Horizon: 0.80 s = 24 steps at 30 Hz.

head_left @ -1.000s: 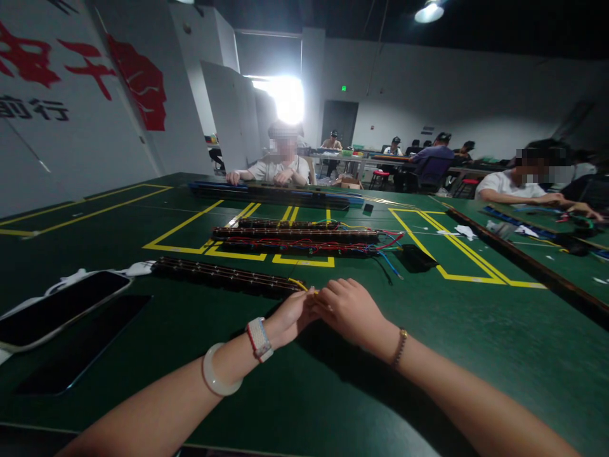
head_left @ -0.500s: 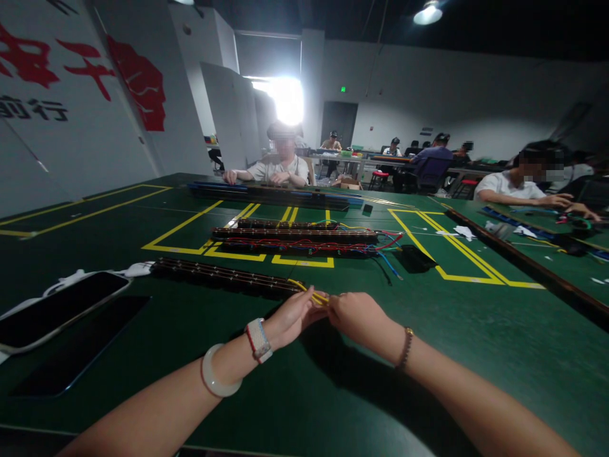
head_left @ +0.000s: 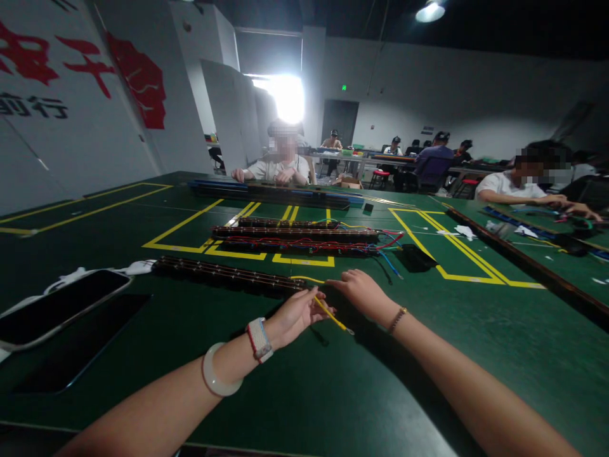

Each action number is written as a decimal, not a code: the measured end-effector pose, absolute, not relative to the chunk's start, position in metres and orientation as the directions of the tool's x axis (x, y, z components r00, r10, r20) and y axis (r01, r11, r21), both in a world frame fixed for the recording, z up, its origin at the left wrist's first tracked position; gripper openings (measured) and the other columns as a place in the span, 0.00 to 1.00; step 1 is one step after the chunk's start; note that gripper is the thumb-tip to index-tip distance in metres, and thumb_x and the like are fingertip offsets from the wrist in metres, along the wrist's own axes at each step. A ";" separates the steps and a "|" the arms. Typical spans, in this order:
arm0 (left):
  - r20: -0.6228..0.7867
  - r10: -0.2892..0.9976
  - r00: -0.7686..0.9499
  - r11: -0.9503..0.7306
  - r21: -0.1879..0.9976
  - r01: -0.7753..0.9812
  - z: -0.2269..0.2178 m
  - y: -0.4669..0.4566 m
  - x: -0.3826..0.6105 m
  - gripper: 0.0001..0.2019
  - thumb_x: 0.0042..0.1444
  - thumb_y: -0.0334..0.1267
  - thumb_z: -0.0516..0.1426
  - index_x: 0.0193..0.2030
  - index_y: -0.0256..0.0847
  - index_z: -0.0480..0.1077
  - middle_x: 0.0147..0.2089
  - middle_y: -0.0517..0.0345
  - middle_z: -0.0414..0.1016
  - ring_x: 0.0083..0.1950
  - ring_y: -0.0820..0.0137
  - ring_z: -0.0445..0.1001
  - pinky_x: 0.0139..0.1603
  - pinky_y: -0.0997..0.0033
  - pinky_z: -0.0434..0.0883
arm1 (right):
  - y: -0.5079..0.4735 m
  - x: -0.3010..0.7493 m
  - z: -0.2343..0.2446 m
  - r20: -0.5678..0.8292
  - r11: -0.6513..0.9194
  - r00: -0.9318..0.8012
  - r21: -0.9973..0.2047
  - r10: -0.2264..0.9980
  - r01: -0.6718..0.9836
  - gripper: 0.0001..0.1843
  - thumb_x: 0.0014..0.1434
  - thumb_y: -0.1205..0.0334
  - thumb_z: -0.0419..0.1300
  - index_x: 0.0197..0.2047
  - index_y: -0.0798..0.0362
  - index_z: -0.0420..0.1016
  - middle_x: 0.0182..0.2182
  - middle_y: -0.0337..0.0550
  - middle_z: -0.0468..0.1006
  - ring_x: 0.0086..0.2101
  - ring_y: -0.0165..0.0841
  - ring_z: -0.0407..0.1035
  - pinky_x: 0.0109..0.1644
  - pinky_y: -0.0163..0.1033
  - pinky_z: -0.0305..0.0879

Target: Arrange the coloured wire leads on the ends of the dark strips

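A long black strip (head_left: 228,273) with rows of metallic contacts lies in front of me, slanting down toward my hands. My left hand (head_left: 295,314) pinches a yellow wire (head_left: 335,321) beside the strip's right end; this wire slants down right to a ring terminal. Another yellow length (head_left: 308,279) runs from the strip's end to the fingertips of my right hand (head_left: 360,293), which are closed on it. Whether both lengths are one wire is hidden by my left fingers. Behind the hands lie wired black strips (head_left: 295,235) with red and blue leads.
On the left, a phone (head_left: 61,308) rests on white cloth near a dark flat panel (head_left: 90,343). Yellow tape (head_left: 469,277) marks the green table. A long dark bar (head_left: 533,257) crosses the right side. Co-workers sit across the table and at right.
My right hand has moved slightly up and away from my left, drawing one yellow length with it. The yellow end with its ring terminal now shows below my left fingers. The strip stays put.
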State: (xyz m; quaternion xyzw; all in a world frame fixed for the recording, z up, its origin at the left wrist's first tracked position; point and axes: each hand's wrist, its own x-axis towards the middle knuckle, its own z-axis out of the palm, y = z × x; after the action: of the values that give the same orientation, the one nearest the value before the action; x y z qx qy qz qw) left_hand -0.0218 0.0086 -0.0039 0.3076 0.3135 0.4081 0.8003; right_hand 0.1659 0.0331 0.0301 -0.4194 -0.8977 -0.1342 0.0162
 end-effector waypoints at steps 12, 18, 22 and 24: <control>-0.259 0.740 0.620 0.516 0.811 -0.277 0.006 0.009 -0.031 0.07 0.59 0.36 0.54 0.40 0.36 0.60 0.35 0.47 0.77 0.40 0.63 0.78 0.50 0.56 0.69 | 0.035 0.168 0.006 0.119 0.634 -0.646 0.125 0.754 0.763 0.20 0.63 0.62 0.52 0.58 0.48 0.65 0.32 0.45 0.75 0.34 0.33 0.68 0.39 0.36 0.56; -0.373 0.712 0.595 0.441 0.897 0.033 0.011 0.016 -0.042 0.12 0.56 0.44 0.55 0.35 0.37 0.60 0.27 0.53 0.75 0.30 0.66 0.77 0.36 0.65 0.72 | 0.036 0.169 0.003 0.156 0.631 -0.645 0.136 0.748 0.764 0.19 0.64 0.65 0.51 0.58 0.47 0.66 0.30 0.43 0.74 0.31 0.31 0.66 0.36 0.36 0.55; -0.454 0.751 0.479 0.345 0.889 0.303 0.013 0.011 -0.039 0.17 0.56 0.52 0.52 0.33 0.38 0.59 0.18 0.59 0.70 0.20 0.68 0.73 0.23 0.72 0.68 | 0.036 0.170 0.002 0.180 0.643 -0.659 0.147 0.730 0.752 0.18 0.64 0.65 0.51 0.57 0.47 0.67 0.29 0.42 0.73 0.29 0.30 0.65 0.35 0.36 0.54; -0.475 0.754 0.454 0.301 0.864 0.405 0.013 0.011 -0.037 0.18 0.57 0.53 0.50 0.32 0.37 0.60 0.15 0.60 0.68 0.17 0.69 0.71 0.19 0.74 0.65 | 0.036 0.170 0.001 0.190 0.647 -0.664 0.147 0.723 0.748 0.18 0.64 0.65 0.51 0.57 0.47 0.67 0.29 0.42 0.73 0.29 0.30 0.64 0.35 0.35 0.53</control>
State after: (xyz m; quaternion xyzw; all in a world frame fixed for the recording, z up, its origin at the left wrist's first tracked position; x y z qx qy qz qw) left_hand -0.0374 0.0107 0.0133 0.5749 0.5040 0.1388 0.6295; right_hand 0.1701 0.0362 0.0008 -0.4060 -0.9058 -0.1068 0.0568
